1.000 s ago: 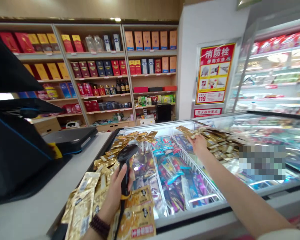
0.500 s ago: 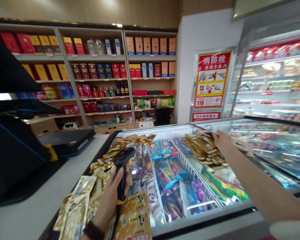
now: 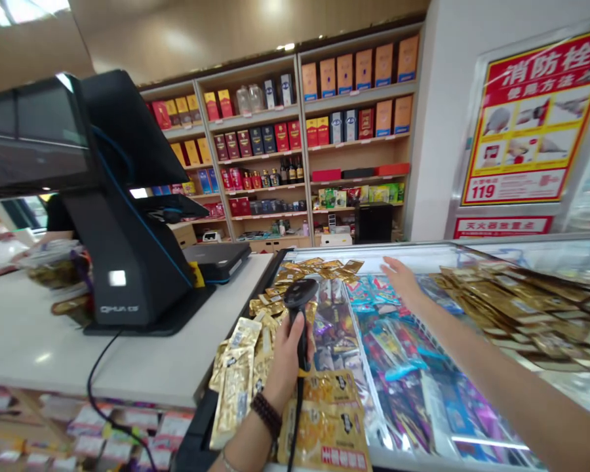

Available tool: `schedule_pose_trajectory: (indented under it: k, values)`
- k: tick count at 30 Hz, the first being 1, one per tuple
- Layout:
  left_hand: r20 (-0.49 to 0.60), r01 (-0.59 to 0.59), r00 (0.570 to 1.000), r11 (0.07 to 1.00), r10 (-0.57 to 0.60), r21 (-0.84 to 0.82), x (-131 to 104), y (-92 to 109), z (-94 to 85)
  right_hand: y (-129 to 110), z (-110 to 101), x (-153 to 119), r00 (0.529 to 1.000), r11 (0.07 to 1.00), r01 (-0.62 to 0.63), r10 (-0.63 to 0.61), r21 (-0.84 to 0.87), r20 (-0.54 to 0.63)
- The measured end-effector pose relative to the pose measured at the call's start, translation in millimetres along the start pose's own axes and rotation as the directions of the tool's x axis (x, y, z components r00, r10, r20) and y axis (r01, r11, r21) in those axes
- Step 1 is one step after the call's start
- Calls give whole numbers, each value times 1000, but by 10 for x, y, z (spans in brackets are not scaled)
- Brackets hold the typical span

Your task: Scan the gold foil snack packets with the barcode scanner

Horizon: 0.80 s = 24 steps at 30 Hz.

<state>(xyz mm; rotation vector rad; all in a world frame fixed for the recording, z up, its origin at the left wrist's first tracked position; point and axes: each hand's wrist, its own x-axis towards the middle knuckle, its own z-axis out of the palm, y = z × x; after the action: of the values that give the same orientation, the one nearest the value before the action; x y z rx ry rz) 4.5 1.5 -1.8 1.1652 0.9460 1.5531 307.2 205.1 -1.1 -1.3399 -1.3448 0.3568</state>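
My left hand (image 3: pixel 288 347) is wrapped round the handle of a black barcode scanner (image 3: pixel 301 296), its head pointing away from me. Beneath and beside that hand lie many gold foil packets (image 3: pixel 248 351), spread along the left side of the freezer top. Larger gold packets (image 3: pixel 324 413) with red print are close to me, below the scanner. My right hand (image 3: pixel 400 280) reaches over the freezer glass with its fingers stretched out and nothing in them. Short of it, at the far left, are small gold packets (image 3: pixel 351 267). A layered pile of gold packets (image 3: pixel 511 295) rests to its right.
Under the glass of the chest freezer (image 3: pixel 373 387) are colourful packaged goods in wire baskets. A counter (image 3: pixel 39 354) on the left carries a black checkout terminal (image 3: pixel 132 262) with a trailing cable. Shelves of boxes (image 3: pixel 275 137) stand behind; a person's arm shows at far left.
The view has turned left. My right hand has let go of the pile of gold packets and moved left over the glass. My left hand keeps hold of the scanner.
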Motion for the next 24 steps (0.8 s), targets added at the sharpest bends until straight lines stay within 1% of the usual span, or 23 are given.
schedule_pose_trajectory:
  k: [2, 4, 6, 8, 10, 12, 15, 17, 18, 19, 21, 23, 24]
  values:
    - [10, 7, 1000, 1000, -7, 17, 15, -23, 1, -75, 388, -39, 988, 993, 81, -68, -89, 140]
    - [26, 10, 1000, 999, -11, 31, 29, -40, 2, -122, 705, -90, 957, 973, 158, -109, -168, 269]
    - [44, 17, 999, 999, -18, 34, 38, -51, 0, -128, 922, -170, 926, 947, 206, -106, -248, 361]
    - [56, 22, 998, 999, -23, 30, 40, -61, 0, -100, 1015, -279, 905, 915, 244, -96, -320, 415]
    - [59, 21, 998, 1000, -22, 21, 38, -69, 3, -58, 971, -407, 880, 883, 302, -114, -359, 461]
    - [60, 23, 998, 1000, -24, 18, 37, -76, 12, -17, 790, -546, 843, 857, 368, -143, -361, 519]
    - [87, 22, 996, 999, -25, 35, 39, -85, 31, 31, 347, -749, 762, 836, 445, -163, -323, 627]
    - [119, 15, 993, 999, -21, 44, 40, -88, 44, 51, 47, -853, 709, 847, 455, -157, -275, 688]
    - [134, 16, 991, 999, -22, 46, 41, -88, 50, 58, -70, -887, 698, 860, 444, -157, -251, 699]
    - [147, 19, 989, 999, -26, 48, 40, -87, 56, 63, -153, -907, 708, 870, 431, -160, -240, 688]
    - [165, 29, 986, 998, -38, 52, 36, -80, 65, 72, -207, -902, 769, 874, 403, -164, -270, 618]
    - [176, 34, 983, 998, -45, 62, 30, -70, 71, 79, -133, -849, 829, 866, 363, -132, -343, 543]
    - [175, 33, 984, 997, -44, 63, 27, -64, 71, 81, -69, -812, 844, 865, 339, -107, -369, 526]
